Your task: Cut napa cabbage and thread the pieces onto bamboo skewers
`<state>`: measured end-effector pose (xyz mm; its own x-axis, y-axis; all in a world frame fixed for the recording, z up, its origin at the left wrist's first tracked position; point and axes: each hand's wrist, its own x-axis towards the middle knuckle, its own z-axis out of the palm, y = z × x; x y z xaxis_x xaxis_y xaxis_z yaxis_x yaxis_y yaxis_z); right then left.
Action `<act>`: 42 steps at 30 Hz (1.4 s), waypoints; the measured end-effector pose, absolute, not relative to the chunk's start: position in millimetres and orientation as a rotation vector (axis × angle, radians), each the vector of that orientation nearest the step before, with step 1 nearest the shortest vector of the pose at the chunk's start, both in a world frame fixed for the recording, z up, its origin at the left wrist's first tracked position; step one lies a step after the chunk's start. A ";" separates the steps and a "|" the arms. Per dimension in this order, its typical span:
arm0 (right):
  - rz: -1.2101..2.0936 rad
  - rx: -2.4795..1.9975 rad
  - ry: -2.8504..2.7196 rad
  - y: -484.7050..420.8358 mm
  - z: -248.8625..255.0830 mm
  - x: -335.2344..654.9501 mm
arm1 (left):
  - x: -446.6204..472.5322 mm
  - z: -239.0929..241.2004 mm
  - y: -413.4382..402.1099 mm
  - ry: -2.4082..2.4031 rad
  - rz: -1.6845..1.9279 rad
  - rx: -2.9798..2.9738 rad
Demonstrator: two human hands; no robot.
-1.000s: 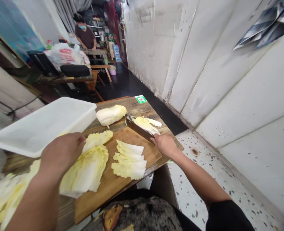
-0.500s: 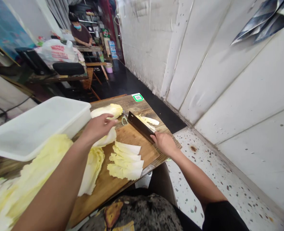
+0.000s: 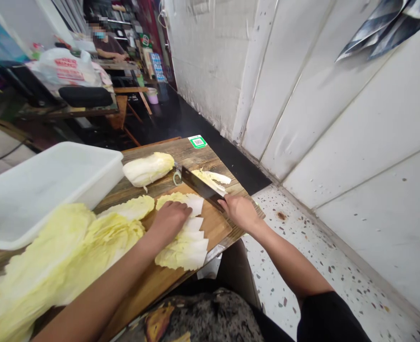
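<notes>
head view: a stack of cut cabbage leaves (image 3: 188,242) is being pressed flat on the wooden cutting board (image 3: 215,223) by the left hand (image 3: 169,219), palm down, fingers laid together over the top leaf. a cleaver (image 3: 199,185) is being gripped by the right hand (image 3: 238,212), fingers wrapped tight round the handle, blade angled just beyond the stack. a whole cabbage (image 3: 147,168) is lying further back, beside a white tub (image 3: 35,190). loose leaves (image 3: 63,256) are piled at the left.
</notes>
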<state>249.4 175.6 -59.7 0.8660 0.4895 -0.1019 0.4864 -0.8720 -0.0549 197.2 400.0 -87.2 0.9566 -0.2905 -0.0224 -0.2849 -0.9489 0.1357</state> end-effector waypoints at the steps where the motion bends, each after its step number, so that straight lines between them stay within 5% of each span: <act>1: 0.176 -3.004 -0.819 175.2 -56.0 248.7 | 193.5 -89.0 393.8 -0.438 -0.039 3.009; 10: 0.267 -2.943 -1.205 191.3 -22.5 256.2 | 171.1 -114.6 392.3 -0.351 0.149 3.099; 42: 0.444 -2.888 -1.419 247.4 -40.7 273.4 | 169.7 -128.4 392.8 -0.368 0.185 3.023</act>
